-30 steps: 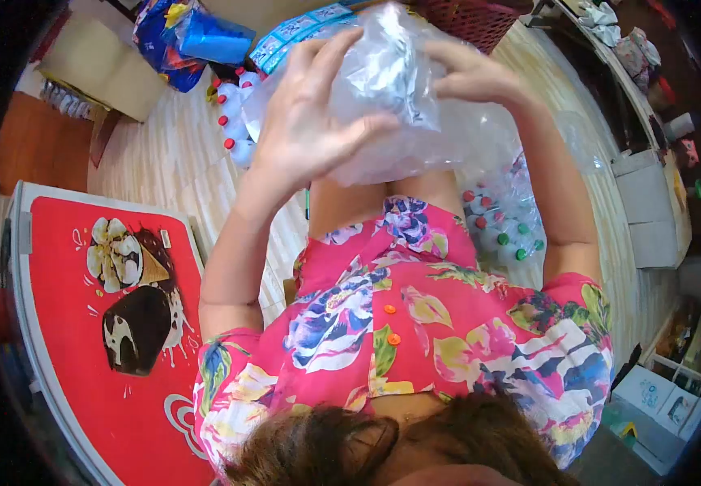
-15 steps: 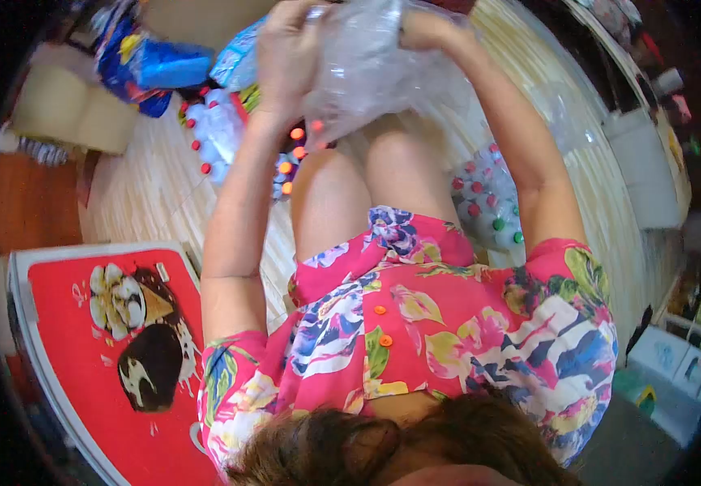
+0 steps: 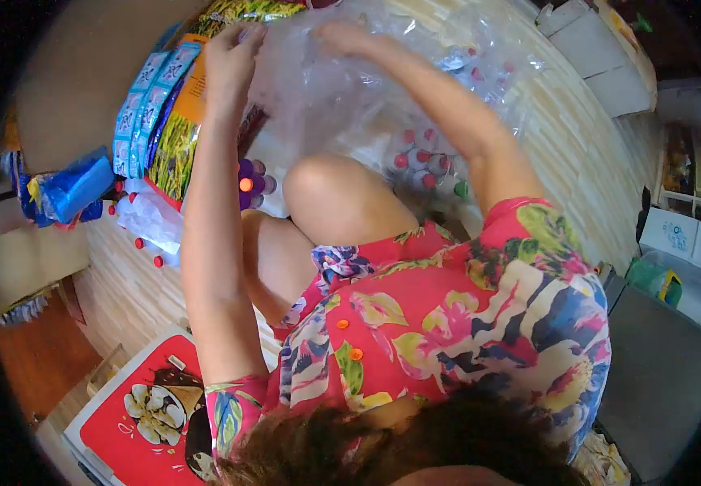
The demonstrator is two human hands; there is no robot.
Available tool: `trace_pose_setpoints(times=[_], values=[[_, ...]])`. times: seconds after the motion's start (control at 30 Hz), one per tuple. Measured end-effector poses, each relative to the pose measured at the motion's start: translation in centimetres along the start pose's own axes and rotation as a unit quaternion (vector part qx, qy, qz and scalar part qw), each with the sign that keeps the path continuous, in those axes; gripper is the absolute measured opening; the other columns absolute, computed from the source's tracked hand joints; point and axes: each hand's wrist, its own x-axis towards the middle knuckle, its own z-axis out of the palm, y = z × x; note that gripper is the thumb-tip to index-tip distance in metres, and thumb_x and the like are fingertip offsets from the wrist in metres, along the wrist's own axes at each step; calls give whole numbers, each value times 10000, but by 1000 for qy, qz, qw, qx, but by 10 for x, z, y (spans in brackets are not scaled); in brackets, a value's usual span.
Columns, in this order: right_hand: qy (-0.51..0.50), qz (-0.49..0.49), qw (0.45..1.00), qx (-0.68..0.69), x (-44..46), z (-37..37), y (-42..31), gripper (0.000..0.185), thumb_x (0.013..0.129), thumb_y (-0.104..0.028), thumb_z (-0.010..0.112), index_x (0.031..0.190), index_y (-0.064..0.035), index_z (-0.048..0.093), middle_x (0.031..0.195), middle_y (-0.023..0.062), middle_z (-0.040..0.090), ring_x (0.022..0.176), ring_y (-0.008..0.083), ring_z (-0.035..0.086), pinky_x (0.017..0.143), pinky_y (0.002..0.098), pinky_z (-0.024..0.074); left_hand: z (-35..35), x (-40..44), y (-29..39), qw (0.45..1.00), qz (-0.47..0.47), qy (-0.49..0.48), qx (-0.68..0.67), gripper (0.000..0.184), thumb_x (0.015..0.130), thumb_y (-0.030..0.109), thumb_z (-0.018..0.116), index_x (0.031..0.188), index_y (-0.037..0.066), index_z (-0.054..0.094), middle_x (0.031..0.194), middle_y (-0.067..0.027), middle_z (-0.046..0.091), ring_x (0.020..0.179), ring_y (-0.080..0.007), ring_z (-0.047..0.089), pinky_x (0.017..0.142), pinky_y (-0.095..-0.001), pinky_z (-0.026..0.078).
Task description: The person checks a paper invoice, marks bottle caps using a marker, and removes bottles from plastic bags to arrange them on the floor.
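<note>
A large sheet of clear plastic wrap, crumpled and see-through, hangs between my hands above my knees. My left hand has its fingers closed on the wrap's left edge. Farther right, my right hand is closed at the upper part of the wrap, its fingertips partly veiled by the film. Beyond and below the wrap stand clear bottles with red caps. Purple bottles, one with an orange cap, show beside my left forearm.
Shiny printed packages stand left of my left forearm. Wrapped red-capped bottles lie on the wooden floor. More wrapped bottles are at the upper right. A red-topped freezer is at the lower left, white boxes at the upper right.
My view and body have turned, bringing the shiny printed packages into sight on the left. The wrap is still in my hands and now hangs more spread out.
</note>
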Motion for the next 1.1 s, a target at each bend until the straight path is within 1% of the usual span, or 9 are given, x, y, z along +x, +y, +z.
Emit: trace_pose_setpoints(times=[0.13, 0.2, 0.33, 0.4, 0.5, 0.67, 0.77, 0.87, 1.1], values=[[14, -221, 953, 209, -18, -11, 46, 302, 757, -154, 602, 1001, 24, 602, 960, 229, 610, 865, 284, 597, 770, 370, 473, 24, 32, -70, 991, -55, -88, 83, 268, 801, 152, 616, 1002, -25, 618, 807, -64, 628, 692, -133, 564, 636, -259, 450], [4, -109, 958, 267, -69, -62, 28, 216, 773, -135, 557, 920, 8, 629, 877, 234, 616, 804, 298, 610, 714, 392, 484, 40, 44, -117, 985, -85, -133, 74, 328, 774, 153, 628, 1047, -27, 600, 881, -92, 633, 759, -162, 580, 676, -278, 456], [-247, 77, 957, 130, -155, -30, 57, 492, 683, -251, 691, 1125, -74, 570, 1052, 147, 601, 1031, 269, 552, 843, 402, 438, 62, 21, -146, 961, -123, -199, 147, 596, 694, 187, 675, 1222, -15, 487, 1143, -192, 573, 1033, -247, 568, 869, -332, 437], [-208, 43, 963, -166, -215, -7, 63, 526, 639, -271, 732, 1109, -97, 575, 1146, 114, 556, 1152, 272, 465, 903, 483, 389, 64, 14, -163, 939, -132, -240, 209, 659, 682, 205, 685, 1257, -14, 449, 1175, -211, 549, 1077, -267, 550, 911, -355, 422], [-173, 85, 960, -201, -264, 28, 78, 444, 672, -213, 703, 1081, -97, 575, 1186, 98, 522, 1206, 290, 398, 906, 547, 357, 50, 10, -133, 909, -65, -277, 306, 689, 679, 246, 687, 1281, 32, 432, 1194, -195, 537, 1089, -300, 534, 921, -380, 421], [-94, 259, 942, 191, -253, 35, 79, 288, 704, -150, 650, 980, -68, 622, 1006, 142, 616, 1023, 334, 542, 849, 432, 420, 45, 12, -137, 890, -6, -257, 377, 616, 688, 277, 668, 1250, 107, 481, 1176, -154, 557, 1063, -311, 544, 902, -388, 436], [50, 223, 928, 293, -254, 71, 80, 247, 707, -124, 624, 936, -31, 617, 884, 156, 625, 863, 289, 586, 728, 341, 434, 27, 12, -129, 876, -20, -271, 398, 582, 695, 281, 663, 1228, 110, 504, 1152, -152, 574, 1042, -315, 555, 887, -388, 444], [92, 416, 779, 460, -252, 65, 59, 164, 696, -69, 612, 827, 22, 576, 785, 42, 561, 767, 144, 521, 679, 278, 407, 17, 15, -119, 865, -42, -299, 400, 562, 690, 287, 666, 1200, 95, 531, 1123, -161, 587, 1023, -315, 564, 874, -383, 449], [224, 376, 607, 663, -200, 67, 55, 25, 662, -63, 589, 661, -38, 592, 721, 32, 551, 707, 148, 481, 669, 301, 361, 1, 22, -85, 869, -87, -349, 339, 612, 706, 265, 686, 1235, 28, 490, 1159, -195, 559, 1033, -307, 557, 890, -360, 439]])
